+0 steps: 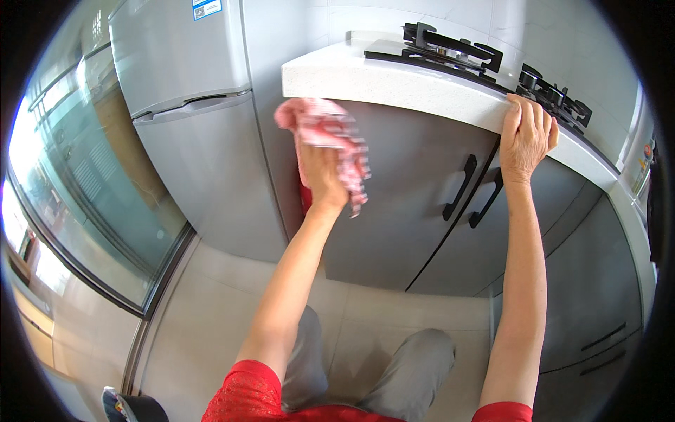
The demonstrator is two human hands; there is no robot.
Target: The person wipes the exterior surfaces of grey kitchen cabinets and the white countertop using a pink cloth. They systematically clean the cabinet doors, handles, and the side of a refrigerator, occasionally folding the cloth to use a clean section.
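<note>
My left hand [322, 171] holds a pink and white patterned cloth [332, 124], blurred by motion, at the upper left of a grey cabinet door [390, 190]. The cloth hides the door's corner just under the white countertop [390, 79]. My right hand [527, 134] rests on the countertop's front edge, its fingers over the top beside the gas hob. Below that hand, two black bar handles [460, 187] sit on the neighbouring doors, one on each side of the gap.
A gas hob [448, 50] with black pan supports stands on the counter. To the left are a silver refrigerator [205, 169] and a glass sliding door [105, 174]. A dark bin [140, 409] stands on the tiled floor [221, 316] at lower left. More drawers [590, 295] line the right.
</note>
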